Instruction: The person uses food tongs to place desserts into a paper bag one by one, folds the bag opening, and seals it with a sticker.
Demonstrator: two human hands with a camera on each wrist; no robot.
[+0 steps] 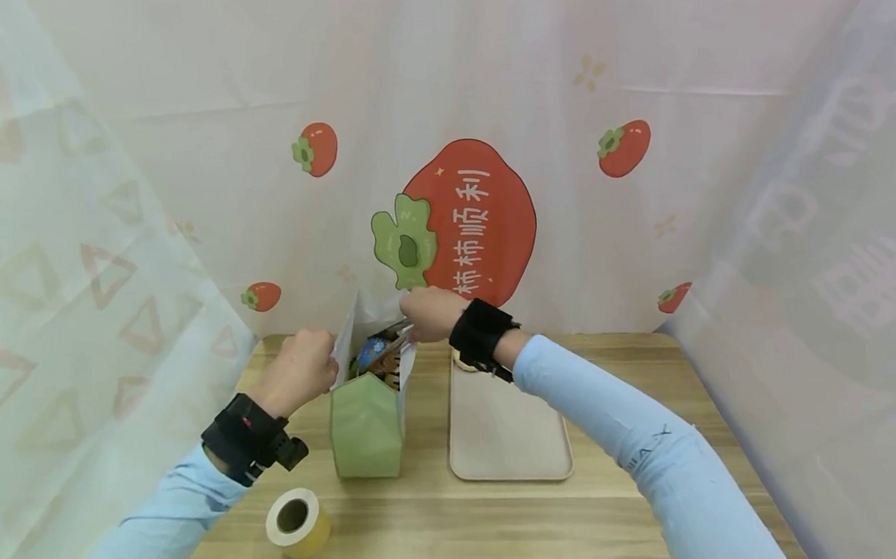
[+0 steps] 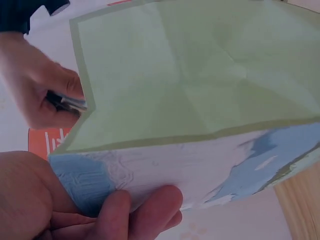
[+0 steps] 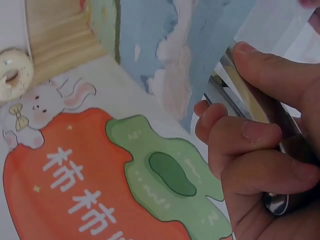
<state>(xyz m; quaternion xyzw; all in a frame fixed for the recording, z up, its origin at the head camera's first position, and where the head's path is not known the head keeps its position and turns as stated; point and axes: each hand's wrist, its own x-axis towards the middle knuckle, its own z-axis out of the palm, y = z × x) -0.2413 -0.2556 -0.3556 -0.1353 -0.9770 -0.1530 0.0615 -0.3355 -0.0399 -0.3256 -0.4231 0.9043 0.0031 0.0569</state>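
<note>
A paper bag (image 1: 366, 429) with a green gusset stands on the table with its mouth open. Its broad side (image 2: 185, 175) is painted blue and white. My left hand (image 1: 298, 374) grips the bag's upper left edge, fingertips (image 2: 159, 202) lying against the painted side. With my right hand (image 1: 434, 313) I hold metal tongs (image 3: 257, 102), their arms reaching down into the bag. Inside are a blue item (image 1: 372, 351) and brown items (image 1: 387, 365), partly covered by the tongs and bag walls. Whether the tongs' tips grasp anything cannot be made out.
Right of the bag lies a beige tray (image 1: 507, 435). A pale speckled ring, like a donut (image 3: 15, 75), is at its far end, mostly behind my right wrist in the head view. A roll of tape (image 1: 299, 524) stands at the front left. Printed curtains (image 1: 566, 224) enclose the table.
</note>
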